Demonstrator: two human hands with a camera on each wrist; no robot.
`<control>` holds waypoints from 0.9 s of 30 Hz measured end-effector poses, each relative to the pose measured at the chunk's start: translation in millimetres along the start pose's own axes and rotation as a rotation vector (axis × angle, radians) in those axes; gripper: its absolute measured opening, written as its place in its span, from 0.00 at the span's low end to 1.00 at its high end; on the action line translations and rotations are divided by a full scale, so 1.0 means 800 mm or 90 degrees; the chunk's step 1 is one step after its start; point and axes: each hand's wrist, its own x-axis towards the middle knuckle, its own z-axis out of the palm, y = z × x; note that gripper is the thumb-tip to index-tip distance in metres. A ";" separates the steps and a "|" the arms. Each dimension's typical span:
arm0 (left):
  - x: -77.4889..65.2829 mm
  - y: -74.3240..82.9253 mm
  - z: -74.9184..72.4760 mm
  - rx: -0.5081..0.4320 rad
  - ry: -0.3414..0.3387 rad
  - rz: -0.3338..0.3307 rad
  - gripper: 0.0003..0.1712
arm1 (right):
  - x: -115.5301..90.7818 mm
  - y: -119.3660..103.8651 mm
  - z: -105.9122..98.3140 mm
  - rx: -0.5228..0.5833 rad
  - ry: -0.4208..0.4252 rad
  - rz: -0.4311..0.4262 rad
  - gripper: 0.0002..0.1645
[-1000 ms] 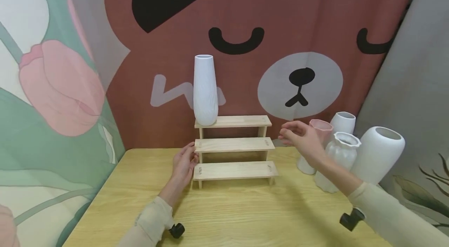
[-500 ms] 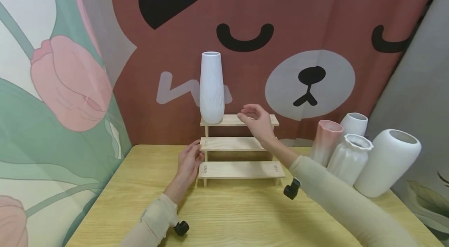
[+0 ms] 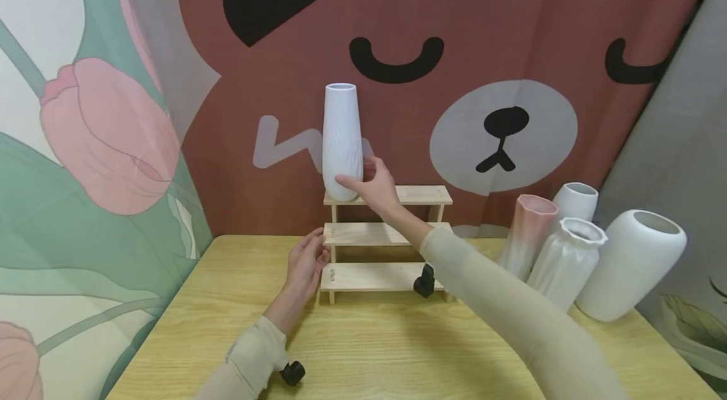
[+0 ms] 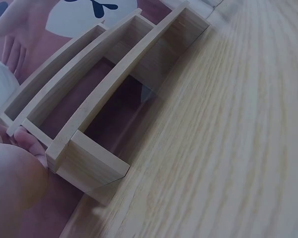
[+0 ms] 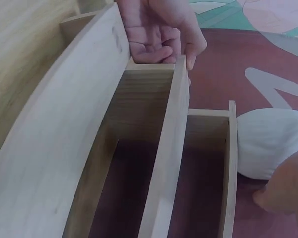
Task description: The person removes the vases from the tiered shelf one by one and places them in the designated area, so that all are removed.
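Note:
A tall white vase [image 3: 342, 135] stands upright at the left end of the top step of a three-tier wooden display stand [image 3: 372, 234]. My right hand [image 3: 379, 190] grips the vase low on its body, thumb across the front and the other fingers hidden behind. At the stand's left side, my left hand [image 3: 303, 266] holds the end of the middle step. The right wrist view shows that left hand [image 5: 156, 29] with some fingers curled at the step's end. In that view the vase's base [image 5: 265, 141] sits on the top board beside part of my right hand [image 5: 288, 186].
On the right of the wooden table [image 3: 363, 349] stand a pink-and-white vase [image 3: 531, 229], a fluted white vase [image 3: 568, 264], a large rounded white vase [image 3: 630, 267] and a smaller white one [image 3: 576, 198] behind. A bear-print curtain [image 3: 272, 198] hangs behind the stand.
My right hand has moved left from near the other vases, past the stand's top step, and taken hold of the tall white vase. The left hand has stayed at the stand.

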 end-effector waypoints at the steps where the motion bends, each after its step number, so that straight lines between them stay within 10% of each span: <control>1: 0.000 0.001 0.000 -0.001 0.000 0.002 0.21 | 0.002 -0.002 0.004 -0.005 0.001 0.003 0.58; 27: -0.001 0.001 -0.002 0.012 -0.004 0.003 0.22 | 0.015 -0.001 0.042 -0.072 0.114 0.009 0.52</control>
